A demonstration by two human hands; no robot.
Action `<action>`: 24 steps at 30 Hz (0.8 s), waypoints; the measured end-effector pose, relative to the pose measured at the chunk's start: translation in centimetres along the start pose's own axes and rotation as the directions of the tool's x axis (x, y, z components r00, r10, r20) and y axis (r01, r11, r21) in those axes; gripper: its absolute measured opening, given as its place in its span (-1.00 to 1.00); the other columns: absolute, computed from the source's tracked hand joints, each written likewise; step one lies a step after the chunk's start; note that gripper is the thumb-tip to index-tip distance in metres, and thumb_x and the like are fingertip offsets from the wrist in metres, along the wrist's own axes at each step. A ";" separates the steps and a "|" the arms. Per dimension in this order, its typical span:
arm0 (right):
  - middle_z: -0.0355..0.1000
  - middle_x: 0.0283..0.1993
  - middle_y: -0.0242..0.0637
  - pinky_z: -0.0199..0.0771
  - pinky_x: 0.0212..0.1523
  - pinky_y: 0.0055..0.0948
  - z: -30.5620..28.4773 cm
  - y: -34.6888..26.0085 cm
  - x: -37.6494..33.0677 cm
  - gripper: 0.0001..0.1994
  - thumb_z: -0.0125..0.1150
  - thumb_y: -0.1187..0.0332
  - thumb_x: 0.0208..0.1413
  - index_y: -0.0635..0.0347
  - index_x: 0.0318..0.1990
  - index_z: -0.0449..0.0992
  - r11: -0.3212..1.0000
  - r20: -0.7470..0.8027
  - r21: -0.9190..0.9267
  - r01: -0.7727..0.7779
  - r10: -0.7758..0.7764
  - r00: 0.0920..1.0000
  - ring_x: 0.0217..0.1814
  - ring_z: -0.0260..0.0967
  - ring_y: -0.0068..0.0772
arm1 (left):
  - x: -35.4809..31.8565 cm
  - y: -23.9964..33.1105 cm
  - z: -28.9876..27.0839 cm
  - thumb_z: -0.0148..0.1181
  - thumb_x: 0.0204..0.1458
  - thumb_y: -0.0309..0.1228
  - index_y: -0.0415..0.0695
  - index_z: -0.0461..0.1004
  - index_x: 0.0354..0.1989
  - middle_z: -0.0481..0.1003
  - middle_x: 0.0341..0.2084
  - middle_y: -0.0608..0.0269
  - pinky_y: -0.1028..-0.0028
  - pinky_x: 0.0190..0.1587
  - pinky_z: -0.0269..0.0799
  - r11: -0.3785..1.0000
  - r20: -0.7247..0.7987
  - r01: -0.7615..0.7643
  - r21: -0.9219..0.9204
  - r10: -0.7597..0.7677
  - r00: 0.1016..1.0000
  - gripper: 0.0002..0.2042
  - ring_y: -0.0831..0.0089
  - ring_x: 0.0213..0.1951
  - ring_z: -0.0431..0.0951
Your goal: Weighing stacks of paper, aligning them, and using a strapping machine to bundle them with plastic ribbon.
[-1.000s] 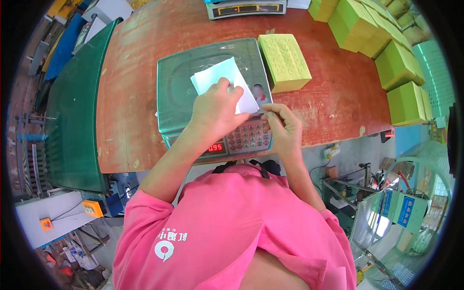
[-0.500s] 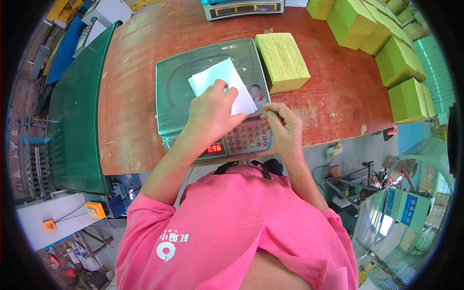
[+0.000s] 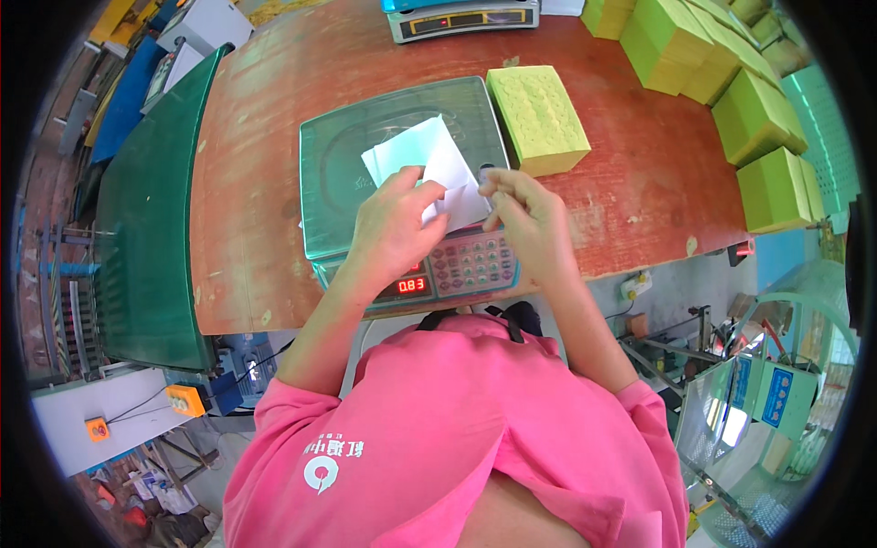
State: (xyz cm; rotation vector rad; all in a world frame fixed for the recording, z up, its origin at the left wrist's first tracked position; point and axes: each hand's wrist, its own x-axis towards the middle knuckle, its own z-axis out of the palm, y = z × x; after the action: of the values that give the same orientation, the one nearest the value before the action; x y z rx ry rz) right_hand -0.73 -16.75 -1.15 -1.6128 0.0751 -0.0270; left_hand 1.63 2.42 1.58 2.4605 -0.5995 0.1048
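A small stack of white paper sheets (image 3: 411, 151) lies slanted on the flat pan of an electronic scale (image 3: 333, 169). My left hand (image 3: 399, 219) grips the near part of the stack, its fingers curled over the top and its thumb at the lower edge. Under my fingers the sheets look bent and fanned. By the stack's right corner is my right hand (image 3: 534, 219), with its thumb and curled forefinger apart; whether a sheet edge touches them is hard to see. Below the pan, the scale's keypad (image 3: 470, 262) and lit red display (image 3: 411, 285) face me.
Right beside the pan stands a yellow block-like stack (image 3: 541, 119) with a patterned top. More yellow stacks (image 3: 758, 114) line the table's right edge. A second scale (image 3: 461, 20) is at the far edge of the red-brown table (image 3: 247, 201). A green board (image 3: 151, 219) adjoins the left.
My right hand has moved up slightly, and its thumb and forefinger have parted. The sheets under my left hand have bent and spread. The red display reading has dropped.
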 end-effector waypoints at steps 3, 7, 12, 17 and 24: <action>0.51 -0.11 -0.14 0.48 -0.34 -0.53 0.9 -0.6 1.3 -0.67 -0.02 0.53 0.18 0.42 0.09 0.39 0.998 0.048 0.047 -0.048 0.046 0.998 -0.27 0.48 -0.51 | -0.2 -0.1 -0.1 0.26 -0.09 -0.44 -0.17 0.52 -0.26 0.42 -0.32 0.09 0.28 -0.27 0.39 0.998 -0.037 -0.031 -0.049 0.029 0.999 -0.80 0.08 -0.31 0.49; 0.47 0.01 -0.10 0.52 -0.24 -0.46 2.2 -0.9 2.5 -0.64 -0.06 0.48 0.24 0.41 0.17 0.33 0.960 0.105 0.217 -0.178 0.159 0.982 -0.17 0.50 -0.40 | -0.3 -1.9 -0.3 0.17 0.04 -0.38 -0.16 0.53 -0.26 0.46 -0.35 0.11 0.29 -0.27 0.42 0.971 0.040 0.060 -0.230 -0.053 0.998 -0.84 0.15 -0.33 0.52; 0.48 -0.01 -0.15 0.49 -0.15 -0.46 3.2 -1.4 2.9 -0.67 -0.07 0.45 0.28 0.38 0.15 0.36 0.971 0.181 0.213 -0.105 0.067 0.981 -0.12 0.47 -0.42 | -0.2 -2.8 -0.4 0.08 0.19 -0.28 -0.23 0.53 -0.24 0.49 -0.48 0.22 0.45 -0.37 0.35 0.744 0.050 0.260 -0.616 -0.292 0.955 -0.76 0.47 -0.45 0.46; 0.50 -0.06 -0.17 0.46 -0.08 -0.46 3.9 -1.1 2.8 -0.68 -0.06 0.44 0.28 0.36 0.12 0.39 0.987 0.220 0.156 -0.042 0.007 0.976 -0.09 0.45 -0.44 | 0.1 -2.8 -0.7 0.06 0.22 -0.24 -0.24 0.54 -0.30 0.43 -0.56 0.41 0.57 -0.44 0.29 0.503 0.170 0.390 -0.771 -0.428 0.888 -0.71 0.67 -0.49 0.36; 0.51 -0.11 -0.17 0.46 -0.05 -0.47 3.9 -0.8 3.5 -0.68 -0.01 0.45 0.23 0.39 0.09 0.41 0.991 0.200 0.132 -0.021 -0.006 0.980 -0.07 0.45 -0.43 | 0.0 -3.5 -0.6 0.15 0.18 -0.24 -0.09 0.54 -0.26 0.46 -0.59 0.50 0.65 -0.58 0.27 0.392 0.256 0.469 -0.792 -0.484 0.837 -0.81 0.74 -0.59 0.39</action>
State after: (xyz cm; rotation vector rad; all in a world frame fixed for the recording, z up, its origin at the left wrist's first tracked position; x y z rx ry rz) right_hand 2.99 -13.04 -0.67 -1.4729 -0.0752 0.1342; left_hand 3.17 5.28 0.18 1.5509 0.1333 -0.3373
